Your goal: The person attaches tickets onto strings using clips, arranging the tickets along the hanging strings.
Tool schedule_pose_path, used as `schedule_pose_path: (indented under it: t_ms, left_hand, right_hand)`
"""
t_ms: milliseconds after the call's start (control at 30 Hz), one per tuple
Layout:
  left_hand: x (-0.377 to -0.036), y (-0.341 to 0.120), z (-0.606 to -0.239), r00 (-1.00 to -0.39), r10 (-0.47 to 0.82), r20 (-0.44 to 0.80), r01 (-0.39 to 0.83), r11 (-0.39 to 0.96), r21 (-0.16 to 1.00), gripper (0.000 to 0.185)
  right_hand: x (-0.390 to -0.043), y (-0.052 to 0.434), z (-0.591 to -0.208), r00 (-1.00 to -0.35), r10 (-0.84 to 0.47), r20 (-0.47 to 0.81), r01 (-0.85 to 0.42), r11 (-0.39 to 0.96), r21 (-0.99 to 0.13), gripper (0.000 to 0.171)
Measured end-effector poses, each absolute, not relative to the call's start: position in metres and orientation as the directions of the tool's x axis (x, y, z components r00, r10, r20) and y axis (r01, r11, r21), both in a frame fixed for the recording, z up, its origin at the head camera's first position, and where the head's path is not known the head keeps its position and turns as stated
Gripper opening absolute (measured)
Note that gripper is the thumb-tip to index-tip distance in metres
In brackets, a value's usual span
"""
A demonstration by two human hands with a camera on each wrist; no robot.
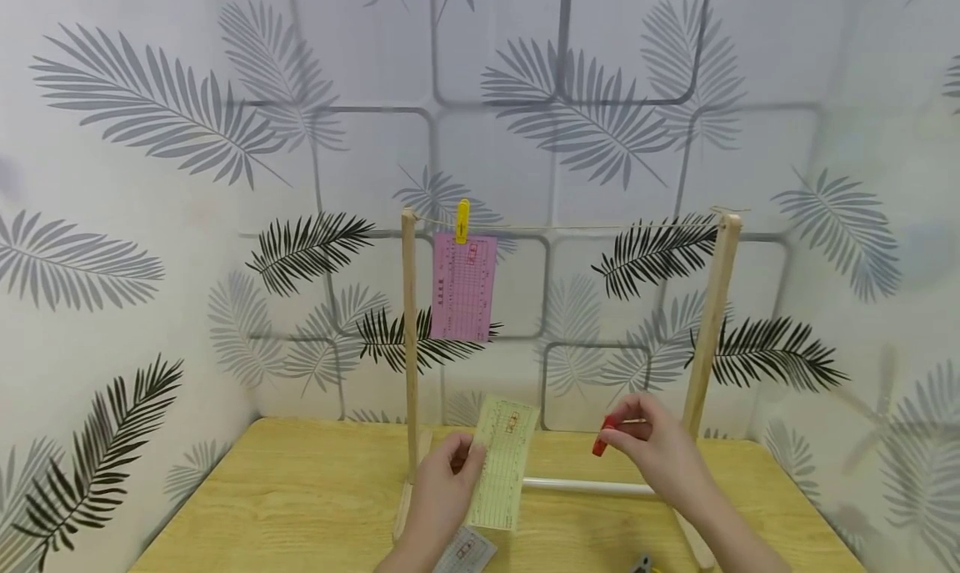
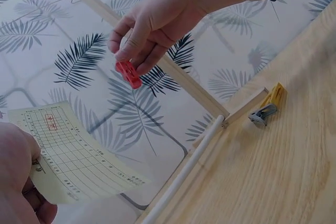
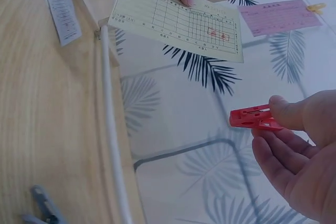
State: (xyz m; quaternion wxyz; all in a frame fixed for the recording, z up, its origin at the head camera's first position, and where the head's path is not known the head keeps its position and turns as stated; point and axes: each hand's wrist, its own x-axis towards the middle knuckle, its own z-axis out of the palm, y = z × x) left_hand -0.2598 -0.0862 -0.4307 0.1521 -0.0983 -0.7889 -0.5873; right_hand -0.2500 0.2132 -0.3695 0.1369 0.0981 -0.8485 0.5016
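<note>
My left hand [image 1: 444, 483] pinches the yellow slip [image 1: 504, 464] mid-long-edge, leaving its top free below the string [image 1: 570, 227]; my right hand [image 1: 663, 452] pinches the red clip [image 1: 601, 441] by one end, probably the handles, keeping the other exposed.

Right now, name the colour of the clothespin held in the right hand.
Red; the clothespin shows best in the right wrist view.

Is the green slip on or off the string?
Off. The left hand holds the green slip below the string; the red clip is in the right hand, apart from it.
</note>
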Motion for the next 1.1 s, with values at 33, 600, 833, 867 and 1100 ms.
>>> schedule_pose_path:
  t_ms: [33,600,833,867,1100]
  left_hand:
    - [-0.260,-0.086,-0.428,-0.933,-0.027,0.359,0.336,0.291,0.896,0.009]
    - [-0.273,-0.073,-0.392,-0.895,-0.074,0.441,0.416,0.222,0.882,0.012]
    - [-0.275,-0.067,-0.376,-0.883,-0.077,0.464,0.446,0.175,0.878,0.013]
    - [-0.276,-0.066,-0.374,-0.882,-0.078,0.465,0.448,0.168,0.878,0.014]
    - [-0.278,-0.064,-0.366,-0.888,-0.078,0.453,0.441,0.136,0.887,0.016]
  right_hand:
    - [-0.250,0.212,-0.365,-0.939,-0.031,0.343,-0.316,0.476,-0.821,0.024]
    - [-0.257,0.200,-0.281,-0.851,-0.114,0.513,-0.472,0.594,-0.652,0.041]
    - [-0.258,0.188,-0.245,-0.825,-0.139,0.547,-0.501,0.629,-0.595,0.041]
    - [-0.258,0.187,-0.241,-0.823,-0.142,0.550,-0.505,0.628,-0.593,0.040]
    - [-0.263,0.182,-0.221,-0.807,-0.145,0.572,-0.527,0.615,-0.587,0.039]
